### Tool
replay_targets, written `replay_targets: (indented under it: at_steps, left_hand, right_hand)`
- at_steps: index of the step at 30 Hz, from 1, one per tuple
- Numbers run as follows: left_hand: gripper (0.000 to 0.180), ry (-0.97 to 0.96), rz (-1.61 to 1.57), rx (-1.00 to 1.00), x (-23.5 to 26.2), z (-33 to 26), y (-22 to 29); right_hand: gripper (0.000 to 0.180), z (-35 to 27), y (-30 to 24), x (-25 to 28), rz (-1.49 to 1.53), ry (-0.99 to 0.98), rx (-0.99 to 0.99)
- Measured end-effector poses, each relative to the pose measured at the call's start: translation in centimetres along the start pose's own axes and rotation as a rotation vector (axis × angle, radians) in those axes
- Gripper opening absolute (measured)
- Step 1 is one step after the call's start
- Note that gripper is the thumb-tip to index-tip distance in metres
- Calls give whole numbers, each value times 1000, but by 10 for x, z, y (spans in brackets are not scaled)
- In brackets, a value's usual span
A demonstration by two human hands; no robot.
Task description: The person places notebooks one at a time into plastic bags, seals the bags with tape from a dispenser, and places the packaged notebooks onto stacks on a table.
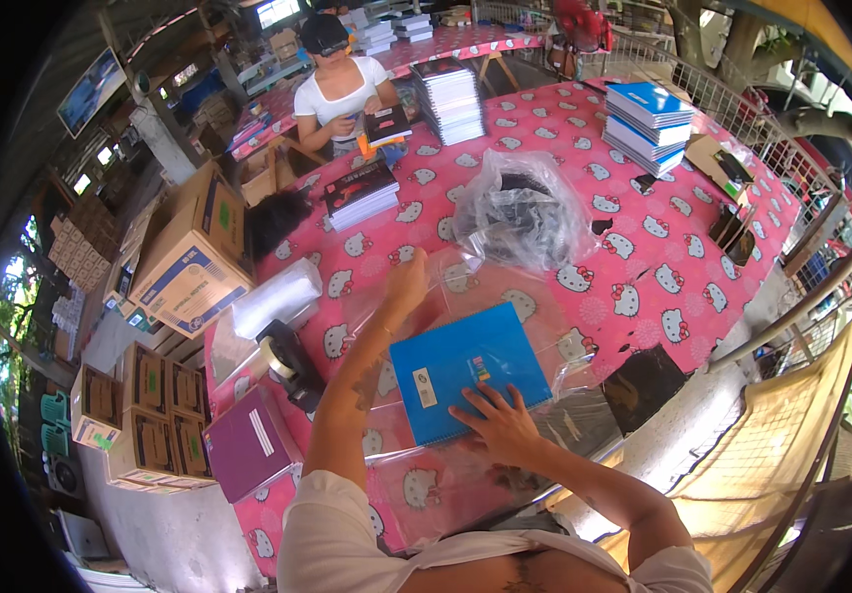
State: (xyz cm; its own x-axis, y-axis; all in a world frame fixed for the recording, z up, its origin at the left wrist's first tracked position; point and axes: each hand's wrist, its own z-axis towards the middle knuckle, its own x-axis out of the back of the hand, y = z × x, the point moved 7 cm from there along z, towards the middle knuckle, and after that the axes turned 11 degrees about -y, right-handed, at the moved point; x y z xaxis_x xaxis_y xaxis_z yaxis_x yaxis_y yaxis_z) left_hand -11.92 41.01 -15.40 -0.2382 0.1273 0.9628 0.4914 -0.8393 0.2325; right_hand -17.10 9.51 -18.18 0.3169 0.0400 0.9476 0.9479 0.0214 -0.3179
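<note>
A blue spiral-bound notebook (436,346) lies on a clear plastic sheet (416,474) spread over the table near me. My right hand (495,423) rests flat on the notebook's lower right part, fingers spread. Beyond the notebook's upper left corner, my left hand (407,283) is closed, apparently pinching the plastic sheet's far part; its fingertips are partly hidden. To the left stands a black tape dispenser (289,366) with a roll of tape. A purple notebook (250,445) lies at the table's left edge, and a stack of clear plastic sheets (278,296) is behind the dispenser.
A crumpled clear plastic bag (525,212) sits beyond the notebook on the pink patterned tablecloth (633,296). Notebook stacks stand at the back right (649,124), back (450,104) and left (361,195). Cardboard boxes (194,257) line the left side. Across the table, a person (337,89) handles a dark book.
</note>
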Motion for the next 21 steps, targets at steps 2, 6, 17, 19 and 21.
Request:
replay_targets:
  at_steps: [2,6,17,19,21]
  left_hand:
    - [12,-111,-121,83,11,-9,2]
    - [17,-41,-100,-115,45,-46,22]
    - [26,-21,-134,-1,-28,-190,132]
    - [29,140,-164,15,-33,-201,128]
    - [30,126,-269,73,-42,-206,119]
  right_hand:
    - [63,0,0,-1,-21,-12,4]
    - [63,2,-7,2,-30,-12,51]
    - [70,8,0,-18,-81,20,6]
    - [68,13,1,-17,-65,3,39]
    - [65,17,4,-16,-53,-18,64]
